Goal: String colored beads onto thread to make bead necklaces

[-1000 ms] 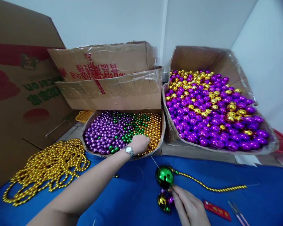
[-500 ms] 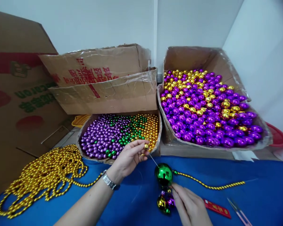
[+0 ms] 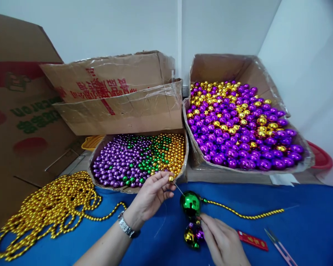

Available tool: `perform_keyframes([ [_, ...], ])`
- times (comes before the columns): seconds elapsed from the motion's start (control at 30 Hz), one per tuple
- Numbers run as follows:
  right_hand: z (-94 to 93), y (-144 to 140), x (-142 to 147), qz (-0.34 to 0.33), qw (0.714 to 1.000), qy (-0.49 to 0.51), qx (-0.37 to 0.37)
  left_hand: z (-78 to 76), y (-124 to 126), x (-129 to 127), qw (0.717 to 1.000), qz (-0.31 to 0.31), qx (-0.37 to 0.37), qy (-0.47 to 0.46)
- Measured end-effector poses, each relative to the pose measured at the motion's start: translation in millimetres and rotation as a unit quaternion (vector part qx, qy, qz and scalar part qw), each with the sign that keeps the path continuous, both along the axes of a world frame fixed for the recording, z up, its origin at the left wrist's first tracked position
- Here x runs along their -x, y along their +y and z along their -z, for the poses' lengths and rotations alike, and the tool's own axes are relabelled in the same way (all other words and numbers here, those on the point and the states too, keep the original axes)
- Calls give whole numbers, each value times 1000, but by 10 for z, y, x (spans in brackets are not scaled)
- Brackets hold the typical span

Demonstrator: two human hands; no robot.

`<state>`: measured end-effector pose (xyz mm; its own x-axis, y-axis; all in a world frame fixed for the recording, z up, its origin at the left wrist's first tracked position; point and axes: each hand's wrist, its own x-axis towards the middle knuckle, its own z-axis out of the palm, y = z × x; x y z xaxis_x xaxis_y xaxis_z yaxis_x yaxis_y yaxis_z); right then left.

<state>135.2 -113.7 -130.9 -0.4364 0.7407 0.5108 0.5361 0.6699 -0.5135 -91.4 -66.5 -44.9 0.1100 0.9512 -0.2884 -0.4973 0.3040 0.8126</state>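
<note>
Head view: left hand point(image 3: 155, 192) has thumb and forefinger clamped on a gold bead point(image 3: 171, 178), right at the tip of the needle point(image 3: 179, 189); can't tell if it's on yet. Needle sticks up out of a green ball point(image 3: 190, 204); right hand point(image 3: 222, 236) fingertips together just under it, apparently clamped on the needle's lower end, grip point hidden. To do it well: right steady, bead hole in line with tip, pinch the sides only. Surface: blue cloth point(image 3: 161, 251), gold strands point(image 3: 58, 203) heaped left, red packet point(image 3: 254, 241) right. Room: open cartons behind, pale wall point(image 3: 127, 26).
</note>
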Motion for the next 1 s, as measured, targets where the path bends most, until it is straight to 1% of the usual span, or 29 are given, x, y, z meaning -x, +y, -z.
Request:
perform_keyframes([
  [0.1,-15,2,-36,7,1000,-11,-4,-38,-20,-35,998,6,-33,44],
  [0.2,-82,-4,-145,22,999,-25,-2,-127,-52,-150,987,16,-95,126],
  [0.27,-128,-19,-254,39,999,-26,3,-181,-88,-274,976,37,-139,166],
  [0.33,-145,-55,-368,60,998,-21,18,-191,-138,-415,967,75,-163,183],
  [0.4,-120,-116,-467,74,996,-18,51,-136,-197,-549,960,119,-163,192],
  [0.47,-64,-193,-541,75,993,-17,89,-27,-249,-655,955,145,-159,206],
  [0.57,-4,-289,-607,78,988,-11,132,127,-288,-740,951,144,-158,225],
  [0.63,-42,-309,-619,86,985,0,151,134,-286,-751,951,138,-162,226],
  [0.7,-165,-279,-591,91,983,17,159,28,-268,-732,949,126,-184,223],
  [0.77,-352,-206,-508,87,984,38,149,-174,-246,-685,941,96,-227,234],
  [0.83,-564,-119,-372,70,987,55,131,-417,-236,-608,924,50,-274,263],
  [0.9,-762,-49,-201,38,990,68,114,-644,-256,-498,900,1,-316,300],
  [0.97,-907,-25,-20,5,991,86,99,-813,-315,-358,880,-36,-344,326],
  [1.0,-947,-34,69,-9,991,95,94,-869,-361,-282,873,-49,-350,337],
])
